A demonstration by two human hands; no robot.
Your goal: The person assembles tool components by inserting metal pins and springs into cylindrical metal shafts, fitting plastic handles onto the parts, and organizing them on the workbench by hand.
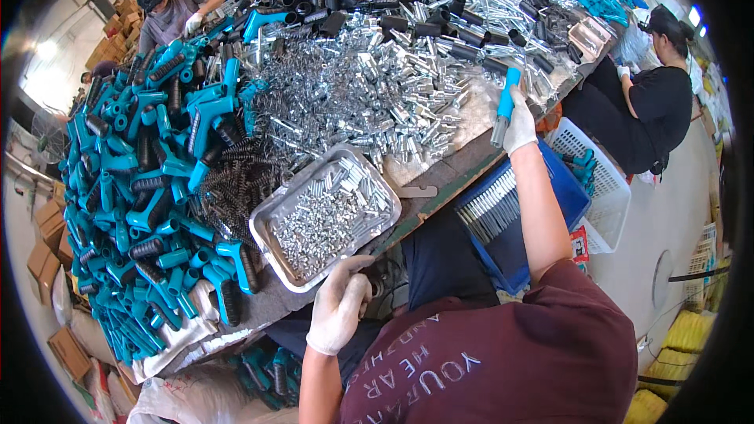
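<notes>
My right hand point(519, 127), in a white glove, is closed around a teal tube with a metal end point(509, 94). It holds the piece tilted above the table's right edge, metal end downward. My left hand point(342, 304), gloved too, is beside the near edge of a metal tray point(258, 229). Its fingers are curled together, and whatever they hold, if anything, is hidden. Small silvery metal parts point(326, 224) fill the tray. Behind it lie loose springs and metal fittings point(393, 98) in a wide heap.
Teal pistol-shaped handles point(145, 180) are piled at left. Black tubes point(428, 29) lie at the back. Below the table's right edge are a blue crate point(567, 188) with metal rods and a white basket point(609, 212). One co-worker point(169, 16) is at far left, another point(660, 102) at right.
</notes>
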